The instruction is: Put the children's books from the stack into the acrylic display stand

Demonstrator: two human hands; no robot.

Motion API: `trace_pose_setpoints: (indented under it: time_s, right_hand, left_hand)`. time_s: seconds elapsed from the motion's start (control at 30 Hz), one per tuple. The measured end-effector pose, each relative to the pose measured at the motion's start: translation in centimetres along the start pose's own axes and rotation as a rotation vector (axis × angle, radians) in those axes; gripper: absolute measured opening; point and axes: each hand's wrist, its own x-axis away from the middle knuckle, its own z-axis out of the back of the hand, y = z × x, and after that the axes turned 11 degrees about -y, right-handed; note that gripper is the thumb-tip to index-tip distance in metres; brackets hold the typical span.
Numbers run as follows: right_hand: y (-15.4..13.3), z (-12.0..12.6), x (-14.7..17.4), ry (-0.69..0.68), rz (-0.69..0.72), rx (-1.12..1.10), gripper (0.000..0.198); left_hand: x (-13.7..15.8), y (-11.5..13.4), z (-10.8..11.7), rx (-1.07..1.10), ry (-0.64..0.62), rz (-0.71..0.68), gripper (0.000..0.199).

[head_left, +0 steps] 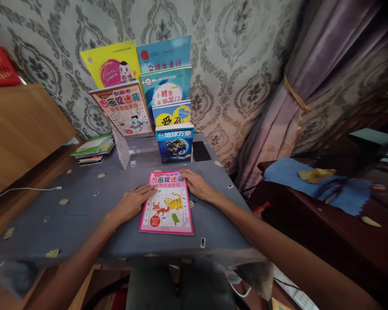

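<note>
A pink picture book [168, 204] with a fox and a yellow tiger on its cover lies flat on the cloth-covered table in front of me. My left hand [134, 201] rests on its left edge, fingers stretched out flat over the cover. At the upper right corner, my right hand [195, 185] has its fingers closed on the book's edge. Just beyond the book stands a blue book with a globe [174, 145], at the front of a clear display stand [124, 150].
More books stand in the rack, including a brown-bordered one [127, 112] and a yellow one [111, 64]. To the left are a stack of booklets [95, 147] and a white cable [26, 188]. A dark phone-like slab [201, 151] lies right of the stand. A blue cloth [284, 172] covers furniture at right.
</note>
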Motion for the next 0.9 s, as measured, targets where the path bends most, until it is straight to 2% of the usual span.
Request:
trace_pose_setpoints:
  time_s: [0.17, 0.37, 0.5, 0.73, 0.9]
  right_hand:
    - [0.1, 0.3, -0.2, -0.002, -0.028, -0.008, 0.028]
    - [0.4, -0.3, 0.0, 0.025, -0.097, 0.07, 0.027]
    - [0.7, -0.2, 0.1, 0.065, -0.174, 0.03, 0.031]
    - [1.5, -0.1, 0.2, 0.214, -0.258, -0.146, 0.032]
    - [1.8, -0.2, 0.2, 0.246, -0.279, -0.177, 0.032]
  left_hand:
    - [-2.8, -0.5, 0.4, 0.031, 0.157, 0.078, 0.036]
    - [-5.2, 0.2, 0.7, -0.13, 0.189, 0.093, 0.022]
    - [-6.1, 0.6, 0.4, -0.167, 0.199, 0.118, 0.02]
    - [-8.7, 1.6, -0.5, -0.109, 0.129, -0.005, 0.034]
    - [-10.9, 3.0, -1.5, -0.066, 0.11, -0.101, 0.038]
